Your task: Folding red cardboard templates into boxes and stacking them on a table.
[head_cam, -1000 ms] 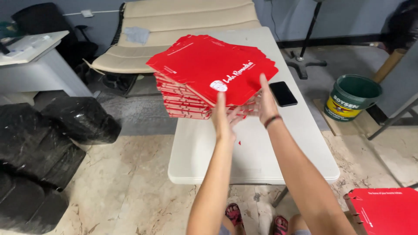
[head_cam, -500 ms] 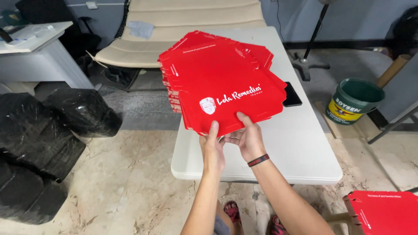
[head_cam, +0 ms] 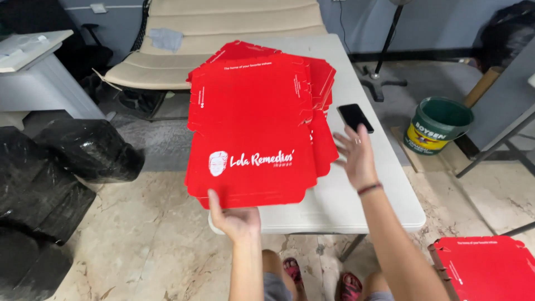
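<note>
Back-room packing area of a small food business, improvised rather than purpose-built. Evidence: a stack of flat, unfolded red cardboard boxes (head_cam: pixel 256 122) printed in white lies on a white folding table (head_cam: pixel 356 195), with a further red pile (head_cam: pixel 485 265) on the floor at lower right. Around it stand black plastic-wrapped bundles (head_cam: pixel 50 178), a green paint bucket (head_cam: pixel 437 124), a beige lounge chair (head_cam: pixel 223 33), a white desk (head_cam: pixel 33 67) and a fan stand (head_cam: pixel 384 61) on a worn, stained stone-tile floor (head_cam: pixel 150 234).
</note>
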